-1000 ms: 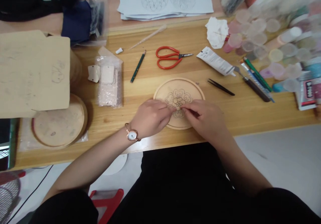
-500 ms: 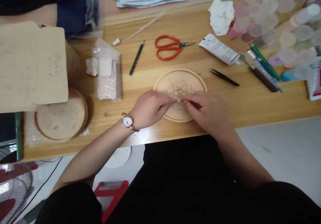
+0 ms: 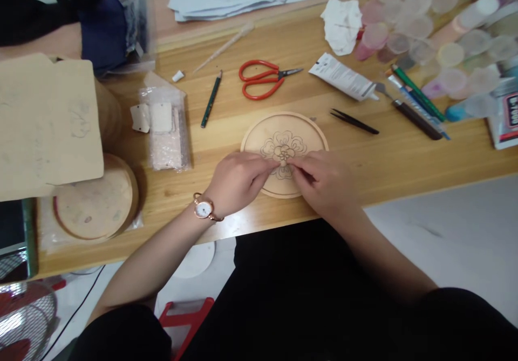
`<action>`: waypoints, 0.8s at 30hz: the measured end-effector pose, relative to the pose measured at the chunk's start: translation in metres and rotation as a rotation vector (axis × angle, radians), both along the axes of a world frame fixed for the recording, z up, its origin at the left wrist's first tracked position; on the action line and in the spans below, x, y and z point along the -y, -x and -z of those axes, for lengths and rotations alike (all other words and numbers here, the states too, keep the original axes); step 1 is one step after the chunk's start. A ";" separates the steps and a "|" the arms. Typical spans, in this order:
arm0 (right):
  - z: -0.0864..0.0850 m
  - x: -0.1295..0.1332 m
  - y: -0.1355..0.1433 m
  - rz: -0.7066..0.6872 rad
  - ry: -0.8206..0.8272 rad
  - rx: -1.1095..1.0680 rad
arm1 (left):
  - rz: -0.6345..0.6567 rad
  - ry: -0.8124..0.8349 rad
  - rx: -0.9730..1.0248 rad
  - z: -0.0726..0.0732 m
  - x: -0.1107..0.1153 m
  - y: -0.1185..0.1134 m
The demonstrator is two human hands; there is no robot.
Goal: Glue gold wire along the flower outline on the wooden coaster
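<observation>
Your two hands meet low over the round wooden plate [image 3: 265, 131], which lies face up at the near edge of the table [image 3: 174, 199], mid-scene. Left hand [image 3: 240, 180] comes in from the left, wristwatch [image 3: 203, 209] on; right hand [image 3: 329, 183] from the right. Fingertips of both sit just beside each other at the middle of the flower drawing [image 3: 283, 140]. Grip: you have thumb and forefinger bent toward each other on each hand; cannot tell whether they're clamped on anything, detail too small. Far of the plate: red-handled scissors [image 3: 263, 80]. Right of it: black tweezers [image 3: 355, 121], white tube [image 3: 343, 76] farther off. Dark green pencil [image 3: 211, 99] to the far left of the plate.
</observation>
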State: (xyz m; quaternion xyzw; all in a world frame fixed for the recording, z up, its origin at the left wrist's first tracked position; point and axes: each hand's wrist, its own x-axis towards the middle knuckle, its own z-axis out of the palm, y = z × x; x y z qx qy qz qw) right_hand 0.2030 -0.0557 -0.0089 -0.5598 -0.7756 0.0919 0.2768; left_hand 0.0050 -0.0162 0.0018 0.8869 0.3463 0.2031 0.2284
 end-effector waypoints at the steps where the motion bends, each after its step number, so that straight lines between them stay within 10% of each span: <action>1: 0.001 0.001 0.002 0.013 -0.030 -0.001 | -0.001 -0.014 -0.002 0.001 0.001 0.000; 24: 0.007 0.010 0.013 0.175 -0.199 0.000 | 0.009 -0.063 -0.044 0.000 0.007 -0.001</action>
